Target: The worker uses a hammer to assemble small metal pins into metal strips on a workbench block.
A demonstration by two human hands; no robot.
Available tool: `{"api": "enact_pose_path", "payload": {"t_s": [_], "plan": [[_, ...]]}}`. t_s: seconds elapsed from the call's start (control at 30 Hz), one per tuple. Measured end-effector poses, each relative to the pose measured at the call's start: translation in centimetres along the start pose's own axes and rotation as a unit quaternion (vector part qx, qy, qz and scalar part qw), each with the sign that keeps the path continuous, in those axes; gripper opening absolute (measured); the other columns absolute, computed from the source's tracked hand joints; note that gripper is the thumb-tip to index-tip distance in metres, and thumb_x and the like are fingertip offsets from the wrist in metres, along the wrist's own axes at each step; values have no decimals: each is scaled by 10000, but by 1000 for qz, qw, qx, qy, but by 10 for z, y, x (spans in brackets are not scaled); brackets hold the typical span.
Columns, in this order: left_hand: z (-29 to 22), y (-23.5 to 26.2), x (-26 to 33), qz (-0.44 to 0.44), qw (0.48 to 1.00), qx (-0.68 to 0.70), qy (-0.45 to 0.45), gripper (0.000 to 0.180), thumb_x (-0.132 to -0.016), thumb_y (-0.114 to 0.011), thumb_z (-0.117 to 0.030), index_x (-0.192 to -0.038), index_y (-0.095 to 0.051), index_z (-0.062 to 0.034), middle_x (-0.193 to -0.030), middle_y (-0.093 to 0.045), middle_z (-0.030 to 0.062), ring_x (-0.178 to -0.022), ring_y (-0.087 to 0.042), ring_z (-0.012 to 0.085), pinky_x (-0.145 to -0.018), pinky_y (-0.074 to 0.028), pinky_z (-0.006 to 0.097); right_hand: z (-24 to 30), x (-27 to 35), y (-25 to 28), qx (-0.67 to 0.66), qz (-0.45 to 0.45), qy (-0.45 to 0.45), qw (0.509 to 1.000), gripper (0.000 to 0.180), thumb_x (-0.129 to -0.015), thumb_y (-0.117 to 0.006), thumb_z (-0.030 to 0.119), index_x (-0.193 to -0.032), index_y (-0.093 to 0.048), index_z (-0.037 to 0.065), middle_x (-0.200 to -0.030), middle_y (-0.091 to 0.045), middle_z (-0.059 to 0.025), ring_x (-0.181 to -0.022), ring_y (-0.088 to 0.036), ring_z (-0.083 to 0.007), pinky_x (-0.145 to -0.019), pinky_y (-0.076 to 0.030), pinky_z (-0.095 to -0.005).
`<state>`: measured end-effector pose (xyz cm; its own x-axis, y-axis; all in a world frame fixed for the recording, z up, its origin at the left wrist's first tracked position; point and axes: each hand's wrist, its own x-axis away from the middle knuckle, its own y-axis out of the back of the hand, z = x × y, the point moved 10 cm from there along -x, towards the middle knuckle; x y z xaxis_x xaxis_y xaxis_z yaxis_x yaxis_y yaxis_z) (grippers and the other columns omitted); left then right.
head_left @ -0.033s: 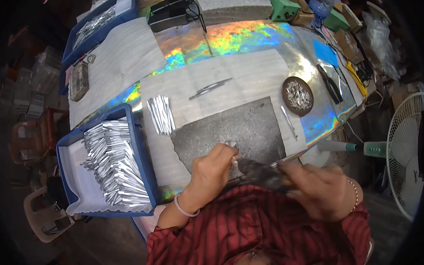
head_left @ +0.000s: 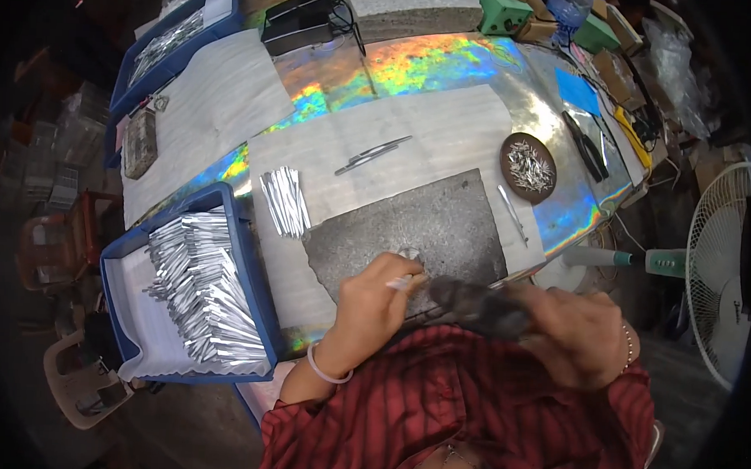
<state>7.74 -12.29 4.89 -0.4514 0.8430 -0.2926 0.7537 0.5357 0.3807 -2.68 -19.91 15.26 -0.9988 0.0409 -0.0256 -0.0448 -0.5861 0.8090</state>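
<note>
My left hand [head_left: 371, 295] is closed in a pinch over the near edge of a dark grey slab [head_left: 418, 211]. A small pale strip [head_left: 400, 282] shows at its fingertips. Close on the right, my right hand [head_left: 579, 336] is wrapped round a dark tool [head_left: 483, 308], whose end reaches toward the left fingers. Motion blurs the tool, so its kind is unclear. Beyond my left hand lies a small bundle of silvery strips [head_left: 285, 202]. A slim pointed metal tool [head_left: 513, 215] rests right of the slab, beside a brown dish [head_left: 509, 180] of small silvery pieces.
At left, a blue tray [head_left: 254, 284] holds many silvery strips on white lining. Two thin metal tools [head_left: 372, 155] lie on white sheeting beyond the slab. Black-handled pliers [head_left: 585, 147] sit at far right. A fan [head_left: 720, 270] stands off the table's right side. Another blue tray [head_left: 122, 89] is far left.
The dark tool has shifted slightly within its blur. The pale strip now shows more on the left of my left fingertips. My right hand has moved slightly; the other things stay put.
</note>
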Motion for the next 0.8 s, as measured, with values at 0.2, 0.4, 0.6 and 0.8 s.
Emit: {"api": "enact_pose_path", "payload": {"t_s": [0.2, 0.4, 0.6, 0.8], "plan": [[31, 12, 9, -93, 821, 521, 216, 161, -890, -515, -121, -931, -511, 35, -894, -589, 159, -594, -604, 170, -553, -506, 243, -71, 2, -37, -27, -104, -105, 989, 458, -784, -566, 47, -1223, -432, 40, -798, -533, -135, -652, -567, -308, -541, -456, -370], [45, -2, 18, -99, 764, 568, 288, 190, -900, -508, -168, -942, -506, 17, -881, -601, 157, -556, -595, 150, -517, -500, 222, -95, -11, -68, 42, -117, -152, 981, 429, -779, -554, 31, -1191, -442, 59, -850, -489, -130, -654, -549, -324, -545, -442, -391], [48, -9, 15, -82, 796, 514, 307, 178, -890, -528, -171, -937, -519, 1, -844, -612, 146, -518, -565, 129, -489, -467, 203, -98, -17, -78, 101, -103, -153, 978, 441, -746, -540, 27, -1178, -450, 47, -864, -458, -104, -756, -525, -279, -568, -456, -359], [52, -18, 7, -72, 802, 498, 322, 216, -853, -579, -118, -1022, -476, -31, -785, -618, 141, -508, -558, 124, -476, -451, 203, -94, -15, -78, 123, -85, -136, 979, 436, -725, -549, 38, -1153, -468, 32, -883, -463, -95, -823, -498, -252, -615, -456, -347]]}}
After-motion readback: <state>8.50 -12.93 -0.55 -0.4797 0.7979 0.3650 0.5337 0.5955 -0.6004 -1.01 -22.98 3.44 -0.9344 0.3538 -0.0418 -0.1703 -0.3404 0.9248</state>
